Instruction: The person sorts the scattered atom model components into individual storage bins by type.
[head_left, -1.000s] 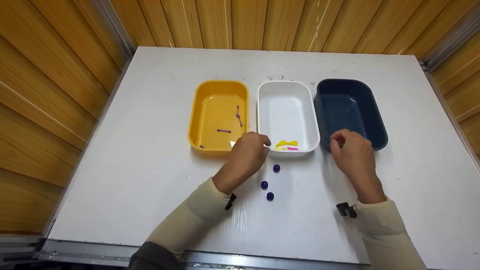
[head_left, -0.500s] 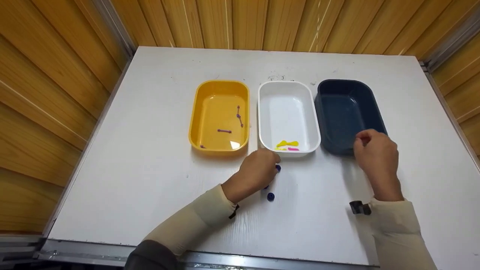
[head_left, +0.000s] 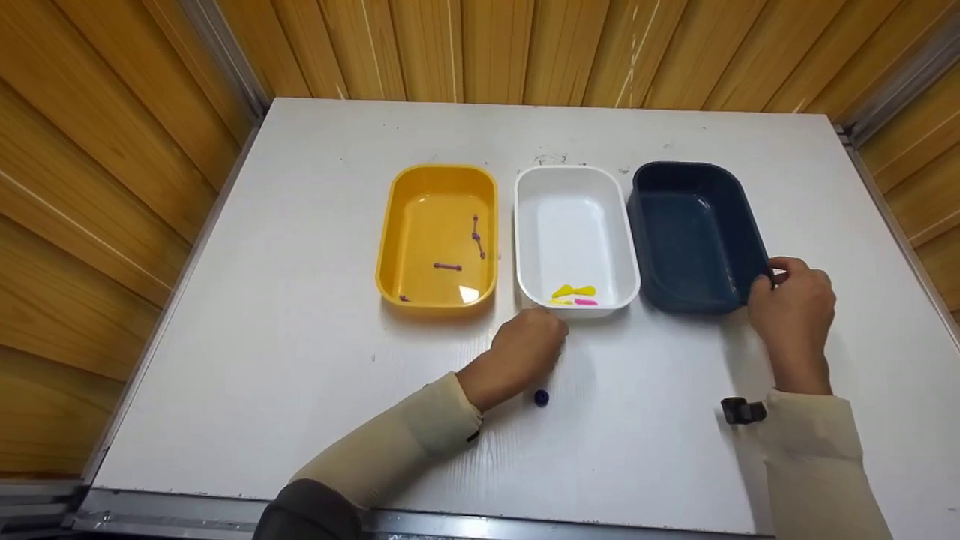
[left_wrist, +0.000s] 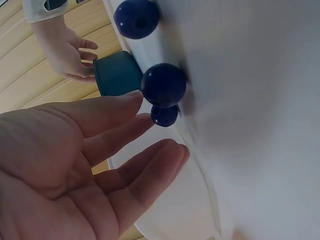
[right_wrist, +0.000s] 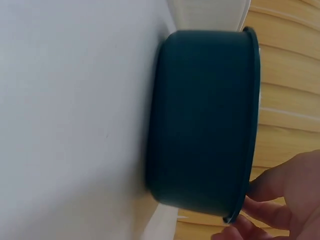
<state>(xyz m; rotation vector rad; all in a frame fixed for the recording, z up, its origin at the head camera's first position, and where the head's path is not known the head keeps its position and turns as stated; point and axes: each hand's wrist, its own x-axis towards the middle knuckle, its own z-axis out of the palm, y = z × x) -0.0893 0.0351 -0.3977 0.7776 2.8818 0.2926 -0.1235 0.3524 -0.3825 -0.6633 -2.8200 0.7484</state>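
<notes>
My left hand (head_left: 529,343) is low over the table just in front of the white bin (head_left: 574,232). In the left wrist view its thumb and fingers are spread apart, the thumb tip at a dark blue bead (left_wrist: 164,84); whether it touches cannot be told. A second bead (left_wrist: 136,19) and a third bead (left_wrist: 164,115) lie close by. From the head only one bead (head_left: 541,397) shows; the hand hides the others. My right hand (head_left: 793,315) holds the near right rim of the dark blue bin (head_left: 679,232), thumb and fingers round its edge.
Yellow pieces (head_left: 574,290) and a pink piece (head_left: 585,302) lie at the white bin's near end. The yellow bin (head_left: 439,195), on the left, holds several small purple sticks (head_left: 448,266). Wooden panels (head_left: 495,49) border the white table (head_left: 262,337).
My left hand has come back from the white bin's near left corner down over the beads. The right hand has moved right, from the dark blue bin's front to its right rim.
</notes>
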